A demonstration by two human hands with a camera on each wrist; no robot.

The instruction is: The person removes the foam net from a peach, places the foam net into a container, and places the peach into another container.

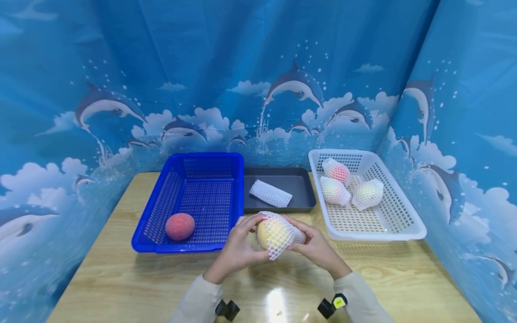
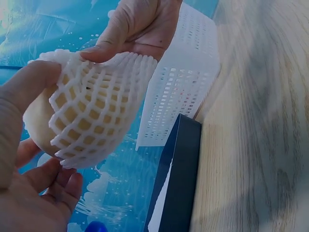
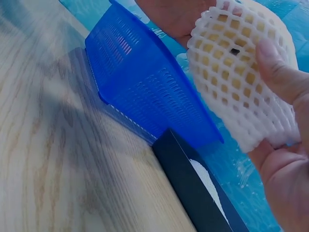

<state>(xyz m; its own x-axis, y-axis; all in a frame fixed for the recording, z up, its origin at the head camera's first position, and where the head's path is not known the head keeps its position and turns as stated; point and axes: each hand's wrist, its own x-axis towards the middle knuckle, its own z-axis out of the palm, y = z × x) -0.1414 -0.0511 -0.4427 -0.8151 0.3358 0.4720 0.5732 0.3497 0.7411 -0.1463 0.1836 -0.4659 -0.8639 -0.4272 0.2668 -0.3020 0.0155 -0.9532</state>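
Both hands hold a pale yellow fruit (image 1: 266,234) above the table in front of the dark tray. A white foam net (image 1: 279,237) covers much of it, leaving its left side bare; the net's narrower end points right. My left hand (image 1: 241,249) grips the fruit's bare side and the net's rim, with the thumb on one side and fingers on the other. My right hand (image 1: 317,249) pinches the net toward its narrow end. In the left wrist view the net (image 2: 91,108) stretches over the fruit; the right wrist view shows the right thumb pressing the net (image 3: 231,67).
A blue basket (image 1: 238,197) at left holds a pinkish-red fruit (image 1: 180,226). The dark tray (image 1: 300,188) at centre back holds a flat foam net (image 1: 270,193). In the white basket (image 1: 404,224) at right lie several netted fruits (image 1: 368,194). A dolphin-print curtain surrounds the table (image 1: 153,287).
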